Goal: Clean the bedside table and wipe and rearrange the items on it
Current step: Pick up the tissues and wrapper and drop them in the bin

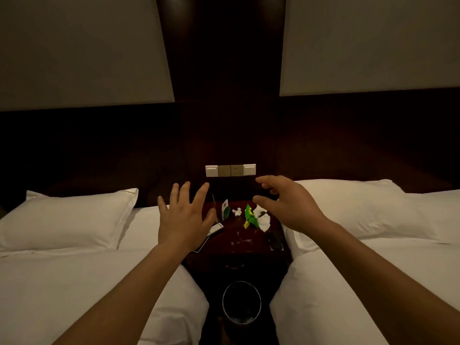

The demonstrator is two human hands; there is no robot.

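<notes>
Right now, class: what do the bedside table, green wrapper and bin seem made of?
Bedside table: probably dark varnished wood, reddish sheen. Green wrapper: likely thin plastic film, crumpled, glossy. Bin: perhaps metal, its rim glints; dim light leaves doubt.

Dark wooden worktop, littered towards the rear.
Green-yellow wrapper lies touching a crumpled white tissue at rear right; small tissue wad just left; tilted card beyond.
</notes>
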